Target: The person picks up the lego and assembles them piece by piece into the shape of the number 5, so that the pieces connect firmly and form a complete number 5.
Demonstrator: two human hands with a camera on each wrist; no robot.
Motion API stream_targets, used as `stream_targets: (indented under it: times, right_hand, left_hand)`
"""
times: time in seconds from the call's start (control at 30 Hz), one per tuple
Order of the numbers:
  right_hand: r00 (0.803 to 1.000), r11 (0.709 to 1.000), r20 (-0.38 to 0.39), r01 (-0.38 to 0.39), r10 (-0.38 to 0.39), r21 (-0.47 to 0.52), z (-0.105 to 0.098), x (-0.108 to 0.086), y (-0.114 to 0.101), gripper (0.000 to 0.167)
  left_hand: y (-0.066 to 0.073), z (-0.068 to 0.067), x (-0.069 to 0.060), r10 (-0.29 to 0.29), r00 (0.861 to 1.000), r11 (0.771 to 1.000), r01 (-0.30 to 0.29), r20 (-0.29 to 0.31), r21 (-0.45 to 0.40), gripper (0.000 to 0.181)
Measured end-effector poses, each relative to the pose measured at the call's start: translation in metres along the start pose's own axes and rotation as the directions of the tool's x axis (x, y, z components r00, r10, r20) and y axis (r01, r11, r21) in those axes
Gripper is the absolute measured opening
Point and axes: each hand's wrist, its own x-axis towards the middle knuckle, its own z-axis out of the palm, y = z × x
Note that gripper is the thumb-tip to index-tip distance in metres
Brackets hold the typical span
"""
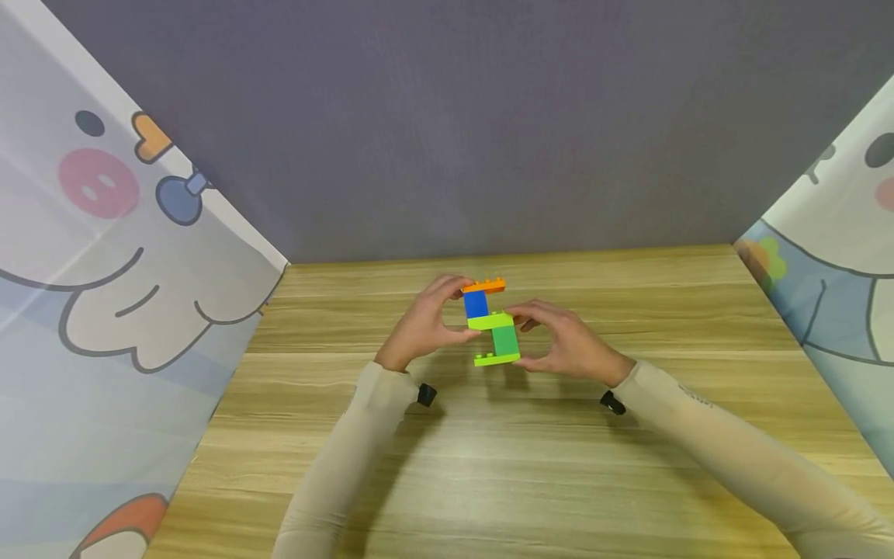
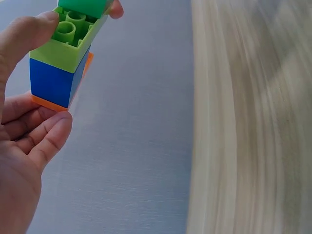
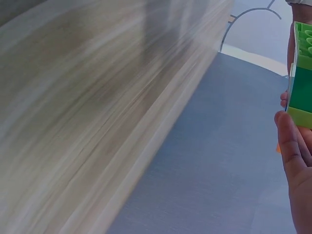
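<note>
Both hands hold one stack of joined toy building bricks above the table. From the top in the head view run an orange brick [image 1: 485,286], a blue brick [image 1: 476,304], a lime-green brick [image 1: 490,320], a darker green brick [image 1: 505,340] and a second lime-green brick [image 1: 497,359]. My left hand [image 1: 427,322] grips the blue end, its thumb on the middle lime brick and fingers at the orange brick [image 2: 51,104]. My right hand [image 1: 569,341] pinches the green end between thumb and fingers. In the right wrist view the stack is cut by the frame's edge.
Beneath the hands lies a wood-grain table [image 1: 517,466]. A grey wall [image 1: 489,132] rises along its far edge, with cartoon-printed panels [image 1: 161,310] on the left and right. Small black devices [image 1: 427,394] sit at both wrists.
</note>
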Motion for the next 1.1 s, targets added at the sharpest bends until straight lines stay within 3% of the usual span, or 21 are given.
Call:
stream_targets:
  times: [0.13,0.27,0.57,0.73,0.87,1.0,1.1]
  right_hand:
    - [0.998,0.998,0.03,-0.063,0.064,-0.023,0.001,0.001,0.003,0.077]
    - [0.985,0.987,0.073,-0.151,0.154,-0.048,0.003,0.003,0.011,0.076]
    - [0.931,0.948,0.181,-0.313,0.317,-0.051,0.015,0.014,0.033,0.072]
    - [0.905,0.932,0.232,-0.362,0.356,-0.018,0.02,0.013,0.041,0.068]
    - [0.898,0.927,0.241,-0.375,0.368,-0.02,0.023,0.011,0.045,0.07]
    - [0.888,0.919,0.235,-0.387,0.395,-0.08,0.023,0.009,0.048,0.073]
    - [0.883,0.91,0.225,-0.391,0.413,-0.135,0.023,0.007,0.05,0.074]
  left_hand:
    - [-0.007,0.007,0.002,-0.05,0.998,0.999,0.049,0.048,0.01,0.075]
    - [-0.016,0.016,0.004,-0.139,0.984,0.99,0.136,0.113,0.029,0.077]
    - [-0.04,0.033,0.005,-0.314,0.923,0.949,0.312,0.223,0.043,0.075]
    - [-0.05,0.044,0.007,-0.32,0.91,0.948,0.308,0.265,0.086,0.068]
    - [-0.053,0.05,0.011,-0.33,0.9,0.943,0.301,0.286,0.141,0.068]
    - [-0.053,0.054,0.016,-0.329,0.89,0.943,0.29,0.316,0.163,0.069]
    - [-0.054,0.057,0.019,-0.309,0.892,0.95,0.272,0.331,0.155,0.068]
